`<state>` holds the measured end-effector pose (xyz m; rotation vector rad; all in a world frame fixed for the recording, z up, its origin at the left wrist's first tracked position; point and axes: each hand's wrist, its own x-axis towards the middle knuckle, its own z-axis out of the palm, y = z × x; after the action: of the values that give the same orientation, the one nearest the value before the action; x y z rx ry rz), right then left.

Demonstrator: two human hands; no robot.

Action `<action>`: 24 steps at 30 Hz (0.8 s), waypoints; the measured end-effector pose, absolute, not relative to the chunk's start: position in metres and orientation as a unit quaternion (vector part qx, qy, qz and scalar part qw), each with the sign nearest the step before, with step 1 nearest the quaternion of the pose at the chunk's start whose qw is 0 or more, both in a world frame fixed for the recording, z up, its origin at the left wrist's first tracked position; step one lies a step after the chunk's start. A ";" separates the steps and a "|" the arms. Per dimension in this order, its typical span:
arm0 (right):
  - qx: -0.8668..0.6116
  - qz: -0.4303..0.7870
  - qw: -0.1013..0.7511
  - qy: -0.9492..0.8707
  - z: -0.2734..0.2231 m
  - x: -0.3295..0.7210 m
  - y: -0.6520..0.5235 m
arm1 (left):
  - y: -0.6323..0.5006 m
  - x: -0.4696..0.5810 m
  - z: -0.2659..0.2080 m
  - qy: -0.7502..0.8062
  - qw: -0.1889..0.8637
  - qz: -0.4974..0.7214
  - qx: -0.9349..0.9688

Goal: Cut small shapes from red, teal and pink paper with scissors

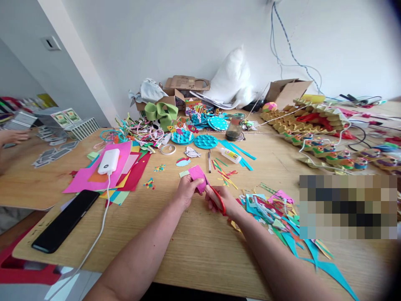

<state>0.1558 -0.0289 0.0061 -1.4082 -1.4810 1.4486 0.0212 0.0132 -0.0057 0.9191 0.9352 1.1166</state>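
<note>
My left hand [187, 189] pinches a small piece of pink paper [197, 172] above the middle of the table. In my right hand [221, 198] are red-handled scissors [222, 205], their blades at the paper's right edge. Just past the paper lie a blue paper fish [183, 161] and a white fish cutout [192, 152] with drawn lines. A pen [209, 162] rests beyond my hands, with a glue bottle [231, 155] to its right. Thin coloured paper strips [226, 174] are scattered near the scissors.
Paper scraps [275, 213] are heaped at the right. Coloured sheets [133, 167], a power bank [108, 161] and a black phone [65, 220] lie left. Blue scalloped discs [206, 141], a jar [234, 127] and egg trays [285, 121] stand behind. Another person's hand [15, 136] is far left.
</note>
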 end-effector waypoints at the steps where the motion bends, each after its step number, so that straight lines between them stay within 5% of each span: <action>1: -0.532 0.549 0.314 -0.563 0.006 0.156 -0.029 | 0.013 0.021 -0.005 0.411 0.653 0.491 0.404; 24: -0.534 0.553 0.317 -0.556 0.005 0.157 -0.028 | 0.013 0.021 -0.006 0.412 0.659 0.490 0.395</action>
<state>0.1568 -0.0285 0.0050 -1.4060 -1.4625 1.4547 0.0214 0.0127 -0.0057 0.8938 0.9328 1.1102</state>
